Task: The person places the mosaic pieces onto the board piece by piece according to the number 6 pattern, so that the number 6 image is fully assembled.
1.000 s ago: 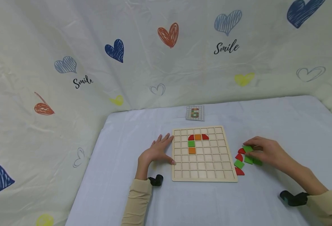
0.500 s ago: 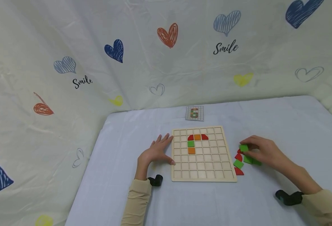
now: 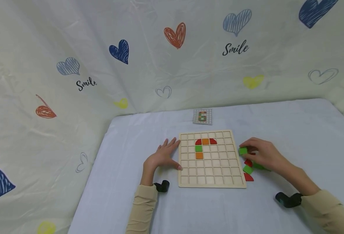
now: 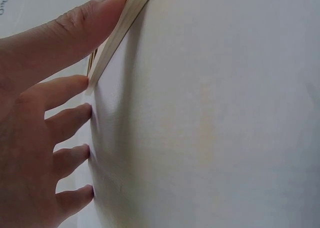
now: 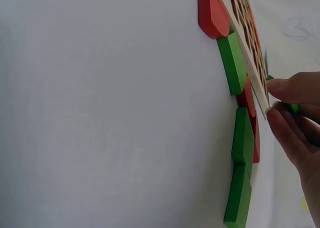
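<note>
The right hand pinches a green square tile in its grip, just beside the right edge of the wooden grid board on the table. The left-hand grip is released: the left hand is spread, its thumb touching the board's left edge. Seated on the board are a left red tile, an orange tile and a right red tile; below the first, a seated green tile, then a lower orange tile. Loose tiles, red and green, lie right of the board.
</note>
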`<action>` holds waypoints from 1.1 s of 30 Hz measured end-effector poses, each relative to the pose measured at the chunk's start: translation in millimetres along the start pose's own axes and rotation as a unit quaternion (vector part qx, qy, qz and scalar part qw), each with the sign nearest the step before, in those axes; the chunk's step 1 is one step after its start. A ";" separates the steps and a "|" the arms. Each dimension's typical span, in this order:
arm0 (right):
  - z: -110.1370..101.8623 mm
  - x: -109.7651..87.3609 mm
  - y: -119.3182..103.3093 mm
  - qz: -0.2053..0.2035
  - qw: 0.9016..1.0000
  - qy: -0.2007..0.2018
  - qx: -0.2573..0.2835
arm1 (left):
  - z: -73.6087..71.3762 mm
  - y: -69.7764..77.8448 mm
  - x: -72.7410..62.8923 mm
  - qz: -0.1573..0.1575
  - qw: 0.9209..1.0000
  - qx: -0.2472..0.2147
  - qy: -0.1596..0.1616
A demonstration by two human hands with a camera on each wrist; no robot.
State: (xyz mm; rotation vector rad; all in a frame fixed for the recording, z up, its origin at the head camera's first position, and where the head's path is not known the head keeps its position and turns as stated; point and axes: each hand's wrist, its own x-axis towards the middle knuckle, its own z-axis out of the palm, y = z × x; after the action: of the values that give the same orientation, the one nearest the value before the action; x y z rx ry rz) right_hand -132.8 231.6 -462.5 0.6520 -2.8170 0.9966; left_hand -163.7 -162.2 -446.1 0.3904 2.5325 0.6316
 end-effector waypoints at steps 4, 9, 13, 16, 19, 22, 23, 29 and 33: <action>1.5 5.7 -8.3 0.013 1.000 -0.021 0.020 | -0.1 0.5 0.1 0.001 1.000 0.000 0.002; 5.4 13.7 -17.3 0.019 0.999 -0.038 0.021 | 0.0 0.0 0.8 0.000 1.000 0.000 -0.001; 10.1 19.8 -22.8 0.021 0.998 -0.048 0.021 | 1.0 -1.9 1.9 -0.002 1.000 -0.002 -0.002; 14.1 23.6 -26.8 0.015 0.998 -0.050 0.025 | 0.9 -1.6 2.6 -0.001 1.000 -0.003 -0.001; 18.4 27.5 -30.6 0.013 0.998 -0.054 0.029 | 0.5 0.5 2.4 0.001 1.000 -0.004 -0.001; 23.4 31.3 -34.5 0.017 0.997 -0.062 0.030 | 0.2 1.8 2.6 0.002 1.000 -0.008 -0.001; 25.2 32.5 -35.7 0.018 0.997 -0.065 0.031 | 0.2 2.1 2.5 0.003 1.000 -0.008 -0.001; 35.2 40.4 -44.8 0.010 0.997 -0.072 0.035 | -0.6 1.2 1.8 -0.001 1.000 -0.004 -0.001; 40.5 45.6 -51.2 -0.005 0.996 -0.077 0.038 | -0.7 -0.4 1.3 -0.006 1.000 0.001 -0.001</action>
State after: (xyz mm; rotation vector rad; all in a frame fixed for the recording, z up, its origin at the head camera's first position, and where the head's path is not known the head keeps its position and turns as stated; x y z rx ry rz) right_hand -150.2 154.2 -454.7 0.7834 -2.9140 1.1035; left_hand -165.1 -162.3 -446.3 0.3773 2.5330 0.6236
